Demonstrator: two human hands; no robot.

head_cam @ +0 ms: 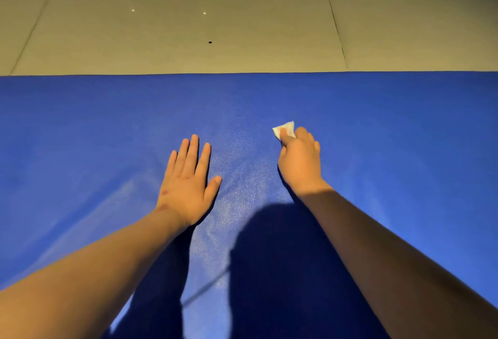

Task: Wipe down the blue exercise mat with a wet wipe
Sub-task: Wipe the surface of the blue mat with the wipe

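Observation:
The blue exercise mat (pixel 390 128) fills the lower two thirds of the head view, its far edge running straight across. My left hand (pixel 188 185) lies flat on the mat at centre left, fingers straight and spread. My right hand (pixel 299 158) is at centre right, fingers curled round a small white wet wipe (pixel 285 129) that sticks out past the fingertips and touches the mat. A glossy patch shows on the mat between the two hands.
Beyond the mat's far edge lies a pale tiled floor (pixel 242 15) with thin seams and a small dark speck (pixel 210 42). My shadow covers the near middle of the mat.

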